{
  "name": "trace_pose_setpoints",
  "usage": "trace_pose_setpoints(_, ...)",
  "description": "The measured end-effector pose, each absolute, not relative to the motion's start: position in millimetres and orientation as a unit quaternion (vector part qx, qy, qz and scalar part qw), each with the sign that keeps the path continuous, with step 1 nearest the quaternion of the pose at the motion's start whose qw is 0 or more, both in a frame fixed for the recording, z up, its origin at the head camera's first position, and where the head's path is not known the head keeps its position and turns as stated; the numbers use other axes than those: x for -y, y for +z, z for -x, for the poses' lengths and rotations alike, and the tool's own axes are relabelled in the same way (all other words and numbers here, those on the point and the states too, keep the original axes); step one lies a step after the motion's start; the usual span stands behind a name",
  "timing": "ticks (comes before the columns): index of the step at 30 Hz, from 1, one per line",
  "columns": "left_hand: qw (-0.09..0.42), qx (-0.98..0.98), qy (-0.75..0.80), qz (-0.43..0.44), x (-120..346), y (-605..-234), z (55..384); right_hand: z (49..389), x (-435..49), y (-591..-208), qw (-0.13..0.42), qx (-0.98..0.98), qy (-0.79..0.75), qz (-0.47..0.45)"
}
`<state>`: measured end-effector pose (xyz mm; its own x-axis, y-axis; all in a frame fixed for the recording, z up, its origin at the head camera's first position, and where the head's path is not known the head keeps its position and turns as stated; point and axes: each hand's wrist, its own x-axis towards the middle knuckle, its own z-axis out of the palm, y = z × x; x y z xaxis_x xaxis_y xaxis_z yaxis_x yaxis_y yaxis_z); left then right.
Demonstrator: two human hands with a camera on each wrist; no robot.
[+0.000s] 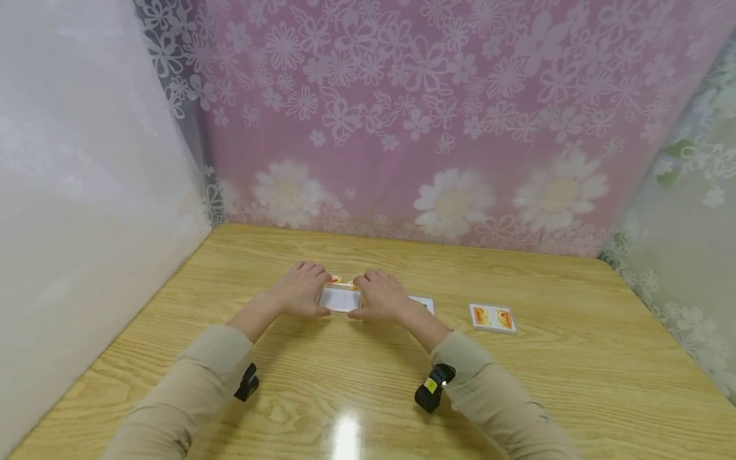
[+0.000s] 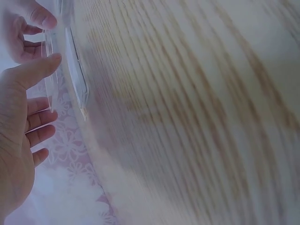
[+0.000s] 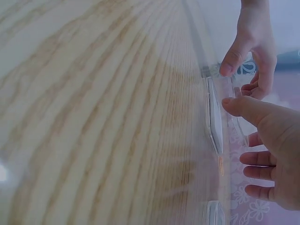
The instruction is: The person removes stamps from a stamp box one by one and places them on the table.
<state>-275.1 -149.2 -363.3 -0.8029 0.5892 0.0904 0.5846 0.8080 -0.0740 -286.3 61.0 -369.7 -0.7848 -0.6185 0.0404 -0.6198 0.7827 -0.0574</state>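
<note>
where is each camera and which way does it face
Head: worn on the head, looks forward and down at the yellow wood-grain table; left hand, right hand and beige sleeves show.
Left wrist: worn there, tilted, looks across the table toward the pink floral curtain; left hand near, right beyond.
Right wrist: worn there, also tilted toward table and curtain; right hand near, left beyond.
Wrist views share the clear rectangular plastic piece the hands hold and a white rectangular case.

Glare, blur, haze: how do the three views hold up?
Head: bright glare on the table at bottom centre. Left wrist: hazy, the clear plastic piece faint against the pale curtain. Right wrist: hazy too, small bright reflection at the left edge.
</note>
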Motion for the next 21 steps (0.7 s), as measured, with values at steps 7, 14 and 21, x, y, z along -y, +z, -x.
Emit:
trace_pose_setpoints(7,0.045,0.949,0.015,0.311,144.1,-366.6,281.5,291.3,-63.6,-373.0,0.001,0.948,0.028,-0.317)
trace_pose_setpoints(14,0.028,0.95,0.006,0.309,142.6,-370.1,283.5,294.0,-62.6,-378.1,-0.007,0.951,0.02,-0.308)
trace_pose_setpoints(21,0.022,0.953,0.011,0.302,146.2,-373.5,286.1,295.8,-59.1,-377.5,-0.015,0.95,0.026,-0.311)
